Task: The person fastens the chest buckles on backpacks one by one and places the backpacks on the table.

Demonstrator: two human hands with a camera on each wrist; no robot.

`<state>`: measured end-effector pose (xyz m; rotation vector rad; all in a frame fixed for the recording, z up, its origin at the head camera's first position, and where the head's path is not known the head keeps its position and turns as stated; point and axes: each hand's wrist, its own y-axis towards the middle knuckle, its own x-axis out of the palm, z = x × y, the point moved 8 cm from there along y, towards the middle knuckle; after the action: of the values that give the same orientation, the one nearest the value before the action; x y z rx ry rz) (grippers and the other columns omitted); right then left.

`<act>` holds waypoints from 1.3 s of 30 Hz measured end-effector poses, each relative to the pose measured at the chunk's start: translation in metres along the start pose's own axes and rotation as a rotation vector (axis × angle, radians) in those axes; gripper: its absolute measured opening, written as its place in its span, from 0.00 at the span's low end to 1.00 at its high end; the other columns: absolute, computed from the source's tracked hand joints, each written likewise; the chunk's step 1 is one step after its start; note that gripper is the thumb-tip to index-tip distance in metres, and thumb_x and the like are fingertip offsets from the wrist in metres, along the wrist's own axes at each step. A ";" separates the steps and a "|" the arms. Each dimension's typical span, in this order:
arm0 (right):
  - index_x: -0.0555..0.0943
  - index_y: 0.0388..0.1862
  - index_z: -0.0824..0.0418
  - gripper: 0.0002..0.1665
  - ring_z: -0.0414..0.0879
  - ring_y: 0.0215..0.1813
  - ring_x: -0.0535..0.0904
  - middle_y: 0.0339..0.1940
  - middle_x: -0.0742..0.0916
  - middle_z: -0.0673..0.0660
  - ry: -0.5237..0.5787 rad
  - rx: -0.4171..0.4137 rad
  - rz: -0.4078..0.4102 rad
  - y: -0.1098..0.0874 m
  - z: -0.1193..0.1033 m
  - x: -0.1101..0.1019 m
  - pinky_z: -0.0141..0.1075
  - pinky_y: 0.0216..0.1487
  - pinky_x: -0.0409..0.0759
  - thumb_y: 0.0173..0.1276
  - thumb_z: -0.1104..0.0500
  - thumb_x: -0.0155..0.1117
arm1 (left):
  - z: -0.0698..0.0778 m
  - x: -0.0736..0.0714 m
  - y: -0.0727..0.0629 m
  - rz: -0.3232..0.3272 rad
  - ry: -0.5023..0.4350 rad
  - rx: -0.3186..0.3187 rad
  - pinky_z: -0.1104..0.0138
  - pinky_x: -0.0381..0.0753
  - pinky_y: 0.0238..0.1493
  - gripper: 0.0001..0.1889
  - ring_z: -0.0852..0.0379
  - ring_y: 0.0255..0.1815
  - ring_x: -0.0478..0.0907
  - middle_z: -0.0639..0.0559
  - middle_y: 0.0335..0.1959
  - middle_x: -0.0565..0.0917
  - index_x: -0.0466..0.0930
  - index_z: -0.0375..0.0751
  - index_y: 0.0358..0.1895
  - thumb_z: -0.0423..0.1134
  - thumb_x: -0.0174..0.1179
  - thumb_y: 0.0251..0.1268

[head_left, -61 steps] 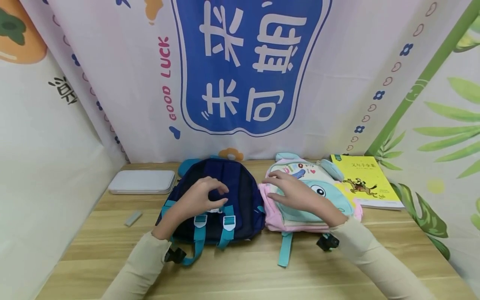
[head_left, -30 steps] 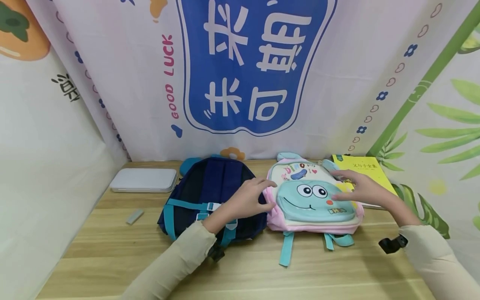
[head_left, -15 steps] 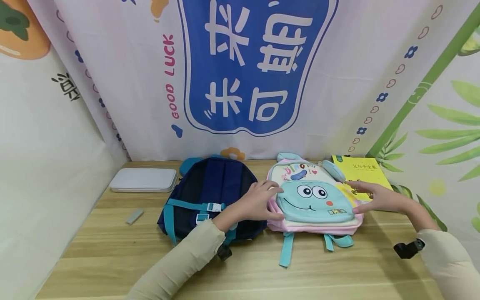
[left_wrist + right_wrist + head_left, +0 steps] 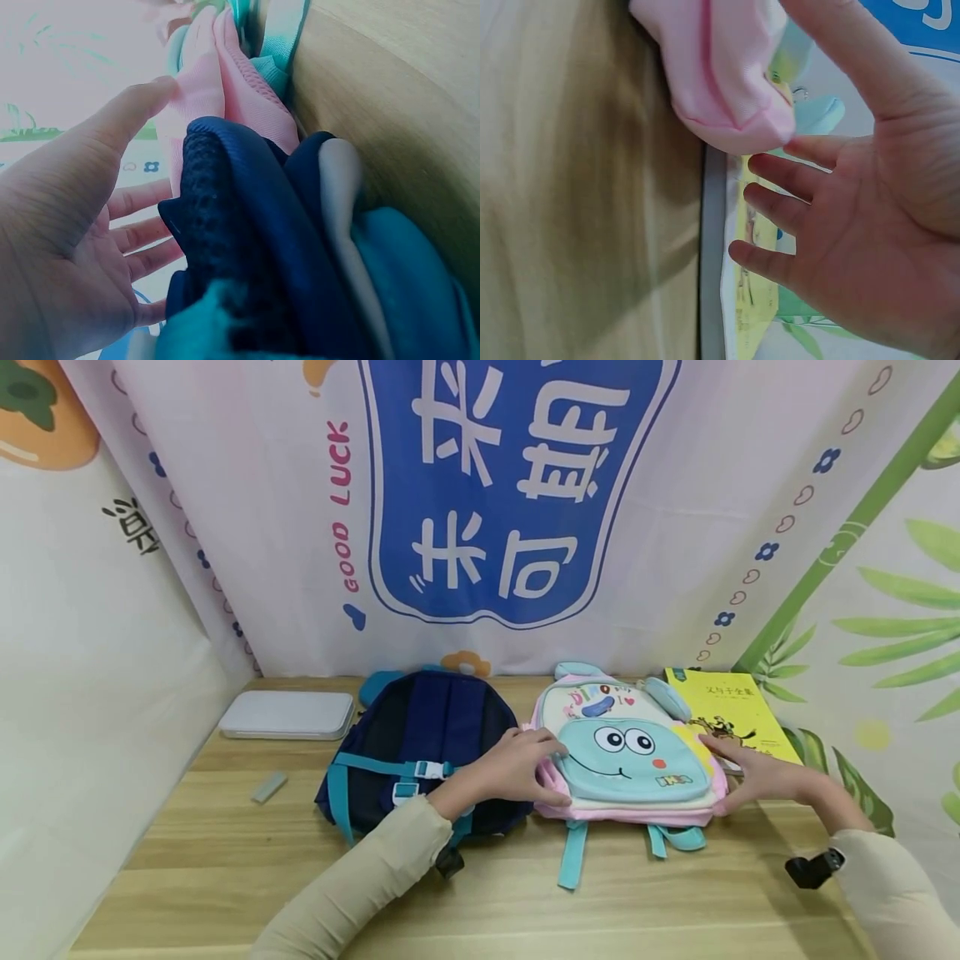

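A pink and mint child's backpack (image 4: pixel 637 760) with a cartoon face lies front up on the table. My left hand (image 4: pixel 517 767) is at its left side, thumb and fingers spread; in the left wrist view the thumb (image 4: pixel 139 109) lies at the pink fabric. On the right side, my right hand (image 4: pixel 772 774) has its fingers stretched out, fingertips right at the pink side pocket (image 4: pixel 727 90) in the right wrist view. Below my left wrist lies a navy backpack (image 4: pixel 427 727), back panel up, with teal straps and white buckles.
A yellow book (image 4: pixel 731 702) lies behind the right hand, partly under the pink backpack's edge in this view. At the far left are a white flat case (image 4: pixel 287 714) and a small grey block (image 4: pixel 269 787). Printed curtains (image 4: pixel 300 610) enclose the wooden table (image 4: pixel 465 910).
My left hand has moved right from over the navy backpack to the pink one's left side. My right hand has moved right, off its front to its right side. Both backpacks stay in place.
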<state>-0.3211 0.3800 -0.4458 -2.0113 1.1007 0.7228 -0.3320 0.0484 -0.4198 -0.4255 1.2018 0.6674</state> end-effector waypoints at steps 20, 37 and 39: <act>0.41 0.85 0.57 0.72 0.80 0.79 0.42 0.83 0.44 0.76 0.155 -0.062 0.063 -0.002 -0.003 0.009 0.72 0.71 0.57 0.54 0.57 0.80 | 0.002 0.004 0.002 -0.032 0.010 -0.004 0.51 0.66 0.72 0.34 0.53 0.65 0.70 0.54 0.66 0.78 0.79 0.50 0.63 0.65 0.69 0.58; 0.46 0.85 0.58 0.61 0.16 0.68 0.65 0.84 0.56 0.62 0.366 -0.285 0.234 -0.018 -0.032 -0.014 0.17 0.60 0.70 0.62 0.69 0.72 | 0.003 0.003 0.002 -0.056 0.008 0.013 0.63 0.76 0.63 0.34 0.58 0.52 0.76 0.52 0.59 0.81 0.80 0.47 0.63 0.62 0.71 0.58; 0.47 0.85 0.58 0.59 0.19 0.68 0.67 0.83 0.61 0.53 0.392 -0.320 0.258 -0.020 -0.038 -0.019 0.18 0.60 0.72 0.62 0.72 0.70 | 0.004 0.003 0.001 -0.055 0.001 0.022 0.66 0.77 0.60 0.34 0.59 0.49 0.75 0.52 0.58 0.81 0.80 0.47 0.63 0.62 0.71 0.58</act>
<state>-0.3075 0.3654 -0.4030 -2.3763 1.5761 0.6835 -0.3298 0.0524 -0.4209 -0.4392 1.1935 0.6060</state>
